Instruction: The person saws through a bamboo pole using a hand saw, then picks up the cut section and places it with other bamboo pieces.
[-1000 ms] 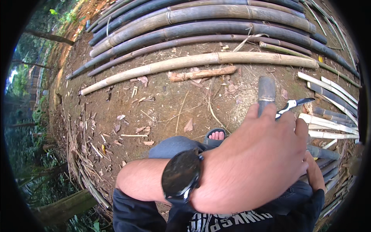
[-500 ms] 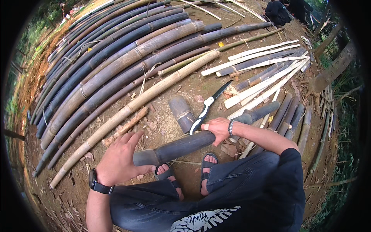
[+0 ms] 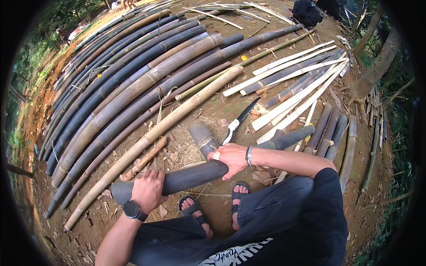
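A thick dark bamboo pole (image 3: 191, 176) lies across in front of my legs, its left end sticking out past my left hand (image 3: 148, 188). That hand is wrapped over the pole near this end. My right hand (image 3: 227, 158) grips the same pole around its middle, fingers bent over the top. Just beyond the right hand a hand saw (image 3: 231, 131) with a white and black handle rests on the ground, dark blade pointing away to the right. A short bamboo offcut (image 3: 200, 134) lies beside the saw, its near end close to my right hand.
Long bamboo poles (image 3: 133, 86) lie in rows at the far left. Pale split strips (image 3: 293, 99) fan out at the right, near shorter dark pieces (image 3: 318, 128). A tree trunk (image 3: 377, 66) stands at the right edge. A person in dark clothes (image 3: 306, 13) crouches far off.
My left hand, spread beside the pole before, has closed around it. The pole has slid left, exposing its end beyond that hand. My right hand has moved left too.
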### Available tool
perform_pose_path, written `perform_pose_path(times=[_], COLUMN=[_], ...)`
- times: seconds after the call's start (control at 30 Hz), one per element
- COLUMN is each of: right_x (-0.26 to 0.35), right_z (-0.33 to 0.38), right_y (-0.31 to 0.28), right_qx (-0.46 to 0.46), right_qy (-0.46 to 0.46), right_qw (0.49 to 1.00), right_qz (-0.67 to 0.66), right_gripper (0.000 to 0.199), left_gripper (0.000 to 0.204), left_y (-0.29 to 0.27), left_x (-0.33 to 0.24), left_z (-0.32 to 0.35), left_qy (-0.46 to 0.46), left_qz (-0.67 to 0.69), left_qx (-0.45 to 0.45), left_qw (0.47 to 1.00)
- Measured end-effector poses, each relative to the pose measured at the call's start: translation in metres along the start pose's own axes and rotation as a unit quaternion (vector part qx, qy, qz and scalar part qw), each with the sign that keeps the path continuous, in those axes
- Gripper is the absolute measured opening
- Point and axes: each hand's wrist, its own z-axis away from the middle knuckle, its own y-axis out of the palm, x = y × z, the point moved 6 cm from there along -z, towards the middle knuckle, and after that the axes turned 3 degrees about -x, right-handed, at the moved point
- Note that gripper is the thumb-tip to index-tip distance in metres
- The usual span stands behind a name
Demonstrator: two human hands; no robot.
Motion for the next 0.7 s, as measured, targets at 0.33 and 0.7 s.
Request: perform_pose_path(times=[0.33, 0.7], right_x=[-0.305, -0.247], right_z=[0.278, 0.304], right_y=[-0.06, 0.036], right_qx=[-0.234, -0.02], right_qy=[0.536, 0.434], right_qw=[0.809, 0.891], right_qz=[0.056, 0.13], right_gripper=[0.056, 0.093], left_gripper=[0.059, 0.053], left_y=[-0.006, -0.021], left_x=[-0.006, -0.02], left_z=[0.003, 0.005], left_qy=[0.028, -0.004], left_qz=[0.011, -0.027], left_qx=[-0.037, 0.04], left_qw=[0.999, 0.999])
